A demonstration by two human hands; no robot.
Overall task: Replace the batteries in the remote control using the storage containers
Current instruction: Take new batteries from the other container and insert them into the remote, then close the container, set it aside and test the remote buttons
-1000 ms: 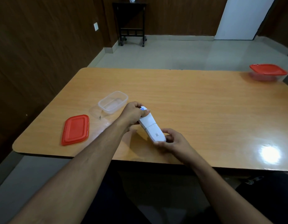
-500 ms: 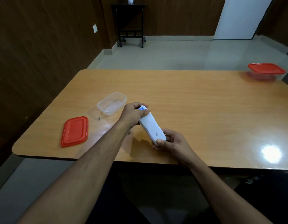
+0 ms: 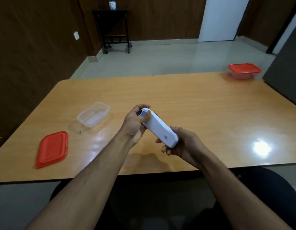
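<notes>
A white remote control [image 3: 159, 130] is held back side up, a little above the wooden table [image 3: 193, 103]. My left hand [image 3: 135, 122] grips its far end, where a blue part shows under my thumb. My right hand [image 3: 183, 143] holds its near end from below. An open clear plastic container [image 3: 93, 114] stands to the left, and its red lid [image 3: 52, 149] lies flat nearer the front left edge. A second container with a red lid on [image 3: 244, 71] sits at the far right corner. No batteries are visible.
A small dark speck [image 3: 80, 132] lies on the table next to the clear container. A dark cabinet side [image 3: 285, 77] stands past the table's right edge. A black stand [image 3: 116, 30] is against the far wall.
Both hands have lifted the remote slightly off the table and tilted it. My left thumb now presses on the far end. The containers and lid have not moved.
</notes>
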